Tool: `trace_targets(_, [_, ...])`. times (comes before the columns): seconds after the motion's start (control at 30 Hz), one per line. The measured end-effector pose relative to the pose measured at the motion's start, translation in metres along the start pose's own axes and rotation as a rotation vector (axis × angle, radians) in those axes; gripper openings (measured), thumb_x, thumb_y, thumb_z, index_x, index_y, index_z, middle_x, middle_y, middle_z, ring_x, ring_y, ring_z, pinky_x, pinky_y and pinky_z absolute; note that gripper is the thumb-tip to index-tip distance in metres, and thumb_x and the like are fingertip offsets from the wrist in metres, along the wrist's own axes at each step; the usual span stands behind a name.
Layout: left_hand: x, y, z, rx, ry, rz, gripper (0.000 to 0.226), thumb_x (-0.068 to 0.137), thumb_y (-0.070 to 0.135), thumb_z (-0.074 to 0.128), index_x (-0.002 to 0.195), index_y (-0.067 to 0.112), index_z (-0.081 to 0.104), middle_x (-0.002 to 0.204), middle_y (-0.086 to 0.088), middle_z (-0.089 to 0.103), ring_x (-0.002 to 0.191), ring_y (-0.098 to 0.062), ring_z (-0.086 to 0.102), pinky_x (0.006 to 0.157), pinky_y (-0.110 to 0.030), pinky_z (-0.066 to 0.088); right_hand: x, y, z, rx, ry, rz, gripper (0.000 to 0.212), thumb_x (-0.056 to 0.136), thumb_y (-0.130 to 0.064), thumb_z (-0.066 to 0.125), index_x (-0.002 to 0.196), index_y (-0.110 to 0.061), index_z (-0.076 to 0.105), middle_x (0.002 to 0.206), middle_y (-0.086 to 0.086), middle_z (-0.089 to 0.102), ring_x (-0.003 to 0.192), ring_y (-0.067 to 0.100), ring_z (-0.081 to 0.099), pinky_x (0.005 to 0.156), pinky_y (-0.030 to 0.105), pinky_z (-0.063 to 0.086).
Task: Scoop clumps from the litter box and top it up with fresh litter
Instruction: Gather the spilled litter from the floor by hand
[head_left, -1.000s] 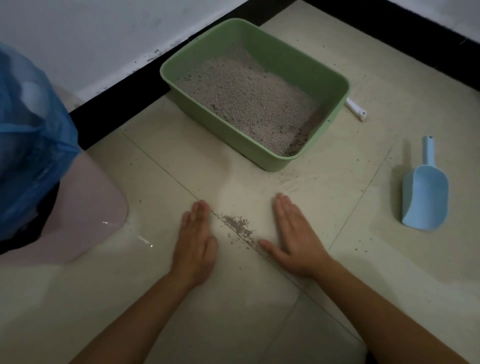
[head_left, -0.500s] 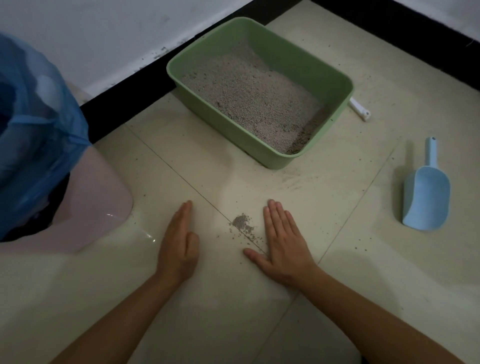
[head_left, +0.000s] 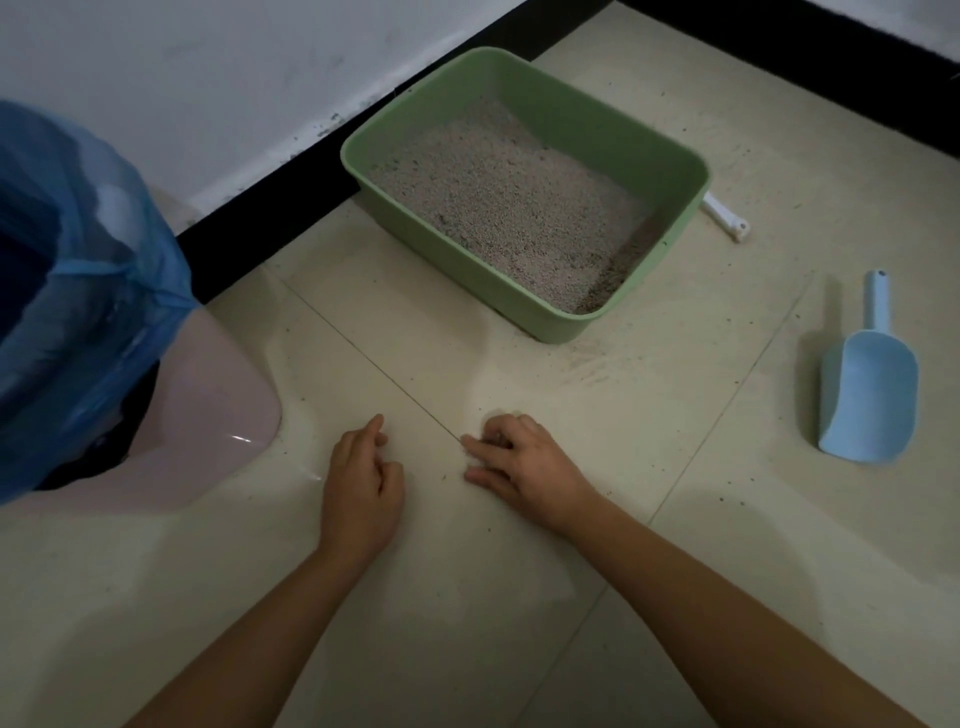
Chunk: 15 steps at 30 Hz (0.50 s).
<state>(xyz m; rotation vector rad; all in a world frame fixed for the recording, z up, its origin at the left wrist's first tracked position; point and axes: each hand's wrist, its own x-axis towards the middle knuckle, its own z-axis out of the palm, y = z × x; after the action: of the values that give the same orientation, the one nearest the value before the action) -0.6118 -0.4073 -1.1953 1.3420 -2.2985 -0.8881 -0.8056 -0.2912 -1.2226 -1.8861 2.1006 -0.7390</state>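
A green litter box (head_left: 519, 299) holds grey-beige litter (head_left: 509, 202) and stands on the tiled floor by the wall. A light blue scoop (head_left: 867, 400) lies empty on the floor at the right, well away from both hands. My right hand (head_left: 524, 467) rests on the floor in front of the box, with its fingers curled down over the small pile of spilled litter, which is hidden under them. My left hand (head_left: 361, 483) lies a short way to its left, with its fingers loosely curled and nothing in it.
A bin lined with a blue bag (head_left: 78, 270) stands at the left on a pink base (head_left: 208, 415). A white handle (head_left: 724, 215) pokes out from behind the box. Loose grains dot the tiles (head_left: 592, 364) near the box's front corner.
Both hands lay flat on either side of the spilled pile. My right hand has slid left over the pile and curled its fingers on it; my left hand has curled up too.
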Motion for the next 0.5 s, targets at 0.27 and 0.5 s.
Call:
trace_targets(0.27, [0.005,0.007,-0.003,0.019,-0.034,0.003,0.052,0.082,0.016,0.042,0.131,0.006,0.055,0.105,0.000,0.056,0.090,-0.018,0.054,0.084,-0.023,0.041,0.006,-0.003,0.008,-0.023,0.087,-0.074,0.017,0.084,-0.017,0.072,0.098,-0.010,0.077,0.089,0.006,0.068,0.079,0.026,0.064,0.065,0.027,0.055])
trace_targets(0.5, [0.002,0.018,0.005,0.040,-0.091,0.063,0.040,0.085,0.008,0.055,0.125,0.005,0.062,0.101,-0.002,0.059,0.086,-0.012,0.055,0.080,-0.017,0.039,0.007,-0.007,0.004,-0.097,0.007,-0.096,0.016,0.075,-0.010,0.079,0.091,-0.010,0.075,0.083,0.008,0.069,0.077,0.026,0.065,0.068,0.026,0.054])
